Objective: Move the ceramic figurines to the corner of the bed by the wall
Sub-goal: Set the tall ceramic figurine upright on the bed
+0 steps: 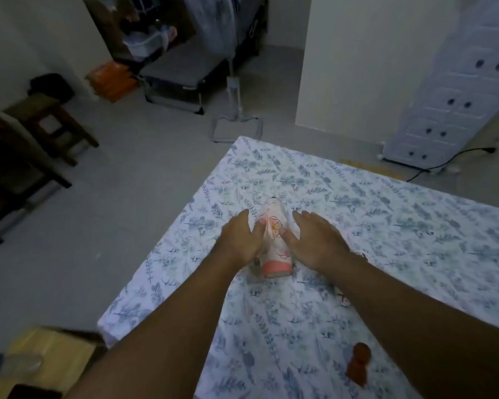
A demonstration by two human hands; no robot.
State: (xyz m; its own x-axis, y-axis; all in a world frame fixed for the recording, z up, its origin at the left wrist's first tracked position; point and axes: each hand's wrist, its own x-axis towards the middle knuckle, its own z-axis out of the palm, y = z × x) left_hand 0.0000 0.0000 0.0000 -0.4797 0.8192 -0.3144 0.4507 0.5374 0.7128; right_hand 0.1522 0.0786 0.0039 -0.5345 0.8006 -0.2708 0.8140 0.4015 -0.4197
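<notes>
On the floral bed sheet (357, 214), the left hand (242, 237) and right hand (314, 240) lie spread, flanking the white ceramic figurine (274, 243). Judged step: grasping; next, close both palms and lift evenly

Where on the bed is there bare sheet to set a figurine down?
Free: the far end of the bed, beyond the white figurine, and the wide stretch to its right. Crowded: the middle, where the left hand and right hand flank that figurine, and near the brown figurine.
</notes>
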